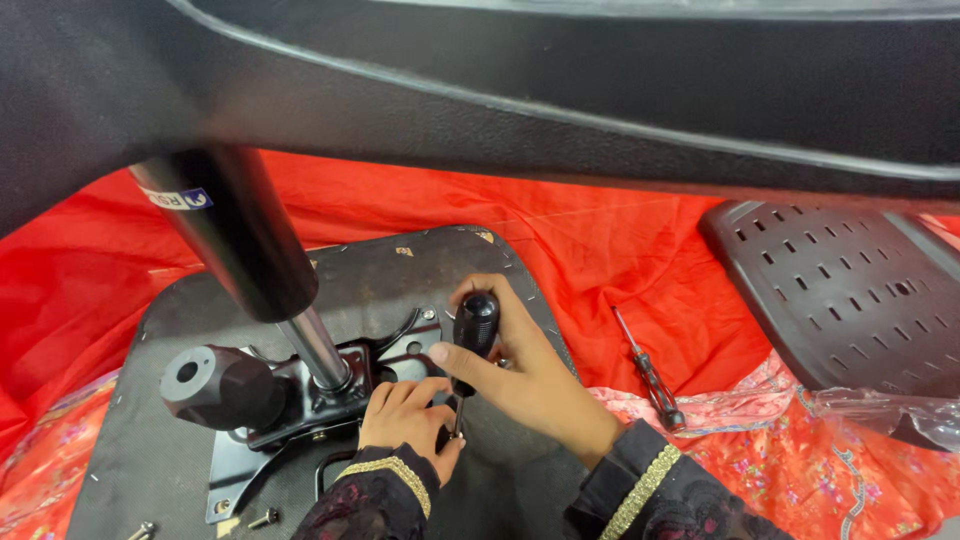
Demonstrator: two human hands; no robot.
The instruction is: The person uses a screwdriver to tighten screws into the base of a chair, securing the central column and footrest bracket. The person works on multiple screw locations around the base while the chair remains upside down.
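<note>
a broad black padded chair part fills the top of the view, hanging over everything else. under it a bright red cloth covers the floor, with a flowered red fabric bunched along the lower right. on the cloth lies the dark underside of a chair seat, its edge lined with staples. to the right rests a black perforated plastic panel, with clear plastic wrap at its lower edge. a thick black gas-lift cylinder slants down from the upper left and narrows to a shiny metal rod that enters the black metal seat mechanism fixed on the seat underside; a round black knob sticks out of the mechanism to the left.

the right hand is wrapped around the black handle of a screwdriver, held upright over the mechanism. the left hand sits just below, its fingers pinching the thin metal shaft near the tip. both wrists show dark sleeves with gold trim.

a second, slimmer screwdriver lies on the red cloth to the right, apart from the hands. two small loose screws lie on the seat underside near the bottom left.
</note>
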